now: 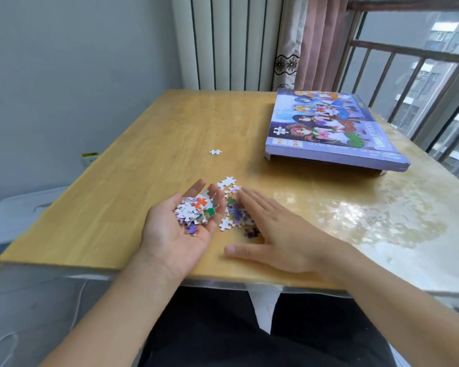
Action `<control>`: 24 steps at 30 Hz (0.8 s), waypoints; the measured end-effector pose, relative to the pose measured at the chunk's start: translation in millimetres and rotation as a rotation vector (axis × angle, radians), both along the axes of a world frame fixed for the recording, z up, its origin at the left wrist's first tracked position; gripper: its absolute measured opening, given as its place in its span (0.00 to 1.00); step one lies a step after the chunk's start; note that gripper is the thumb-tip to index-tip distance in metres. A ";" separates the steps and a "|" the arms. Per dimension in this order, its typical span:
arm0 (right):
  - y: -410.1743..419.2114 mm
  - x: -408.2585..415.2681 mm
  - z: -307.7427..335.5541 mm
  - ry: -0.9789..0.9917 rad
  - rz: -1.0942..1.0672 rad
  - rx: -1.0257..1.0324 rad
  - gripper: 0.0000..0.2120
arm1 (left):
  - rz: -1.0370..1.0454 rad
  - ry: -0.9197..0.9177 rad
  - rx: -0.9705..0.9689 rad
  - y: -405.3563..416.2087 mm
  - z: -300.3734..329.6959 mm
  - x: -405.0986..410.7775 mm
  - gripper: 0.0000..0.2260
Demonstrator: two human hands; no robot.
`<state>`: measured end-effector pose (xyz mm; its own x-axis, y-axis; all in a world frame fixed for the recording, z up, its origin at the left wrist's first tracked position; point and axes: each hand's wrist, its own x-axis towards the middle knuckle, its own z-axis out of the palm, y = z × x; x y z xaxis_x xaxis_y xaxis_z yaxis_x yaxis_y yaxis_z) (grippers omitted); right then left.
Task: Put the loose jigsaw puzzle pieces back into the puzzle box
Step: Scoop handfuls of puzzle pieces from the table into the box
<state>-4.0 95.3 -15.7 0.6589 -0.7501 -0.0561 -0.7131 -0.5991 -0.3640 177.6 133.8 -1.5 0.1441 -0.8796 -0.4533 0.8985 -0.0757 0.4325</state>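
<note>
A: How far along is the tidying?

B: Not far, I judge. The puzzle box (331, 128) lies at the far right of the table (117, 181), lid-side up, and I cannot see any pieces inside it. A heap of pieces (196, 210) sits in the left hand (180, 226), a small scatter of loose pieces (235, 207) lies on the table just right of it, and a single piece (215, 152) lies apart, farther out.

A: And the hands?

B: The left hand is palm up, fingers gently cupped, cradling the heap rather than pinching it. The right hand (273, 226) lies palm down, fingers straight and spread, over the near right edge of the scatter, apparently sweeping it leftward.

A: So what remains?

B: Gathering the scatter and the stray piece, then carrying everything to the box.
</note>
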 end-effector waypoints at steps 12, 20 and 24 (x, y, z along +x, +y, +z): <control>-43.7 12.4 0.9 -0.241 -0.061 -0.144 0.12 | 0.156 0.136 -0.039 -6.9 -3.5 9.4 0.21; -53.4 13.6 10.2 -0.327 -0.140 0.043 0.07 | 0.155 0.132 0.001 -20.7 -1.2 -1.9 0.21; -59.4 8.6 31.7 -0.720 -0.267 0.396 0.05 | 0.144 0.115 -0.005 -31.7 0.9 -11.9 0.21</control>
